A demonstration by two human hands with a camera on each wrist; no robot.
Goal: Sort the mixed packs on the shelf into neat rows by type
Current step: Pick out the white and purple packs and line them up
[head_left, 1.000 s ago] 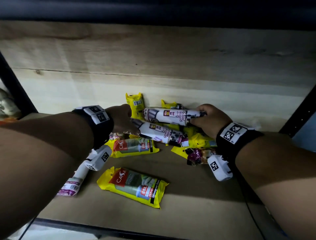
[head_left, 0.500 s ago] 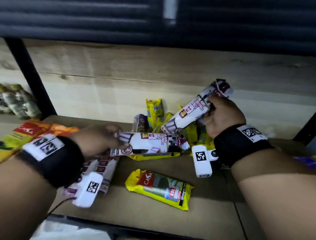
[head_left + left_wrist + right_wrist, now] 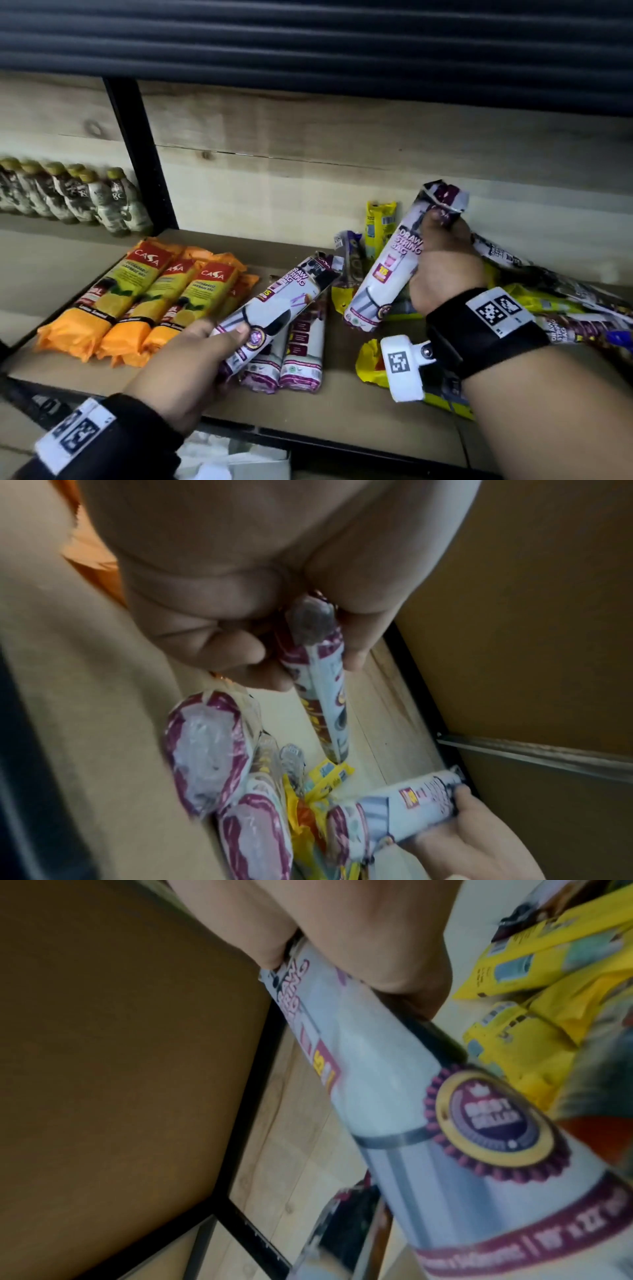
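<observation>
My left hand [image 3: 205, 346] grips a white-and-purple draw string bag roll [image 3: 277, 305] by its near end, slanted above two like rolls [image 3: 298, 359] lying side by side on the wooden shelf [image 3: 342, 411]. In the left wrist view that held roll [image 3: 322, 685] points away from my curled fingers [image 3: 232, 653]. My right hand [image 3: 442, 263] holds a second draw string roll [image 3: 394, 270] nearly upright over the mixed pile; in the right wrist view it [image 3: 394, 1096] fills the frame. Orange Casa packs [image 3: 147, 301] lie in a row at the left.
Yellow packs [image 3: 380, 226] and more white-purple rolls [image 3: 534, 274] are heaped at the back right. A yellow pack [image 3: 373, 370] lies under my right wrist. A black upright post [image 3: 137, 150] separates this bay from bottles [image 3: 85, 198] on the left.
Both hands have lifted their rolls out of the pile and carried them left. The left roll now hangs over the two laid rolls; the view panned left, showing the orange row.
</observation>
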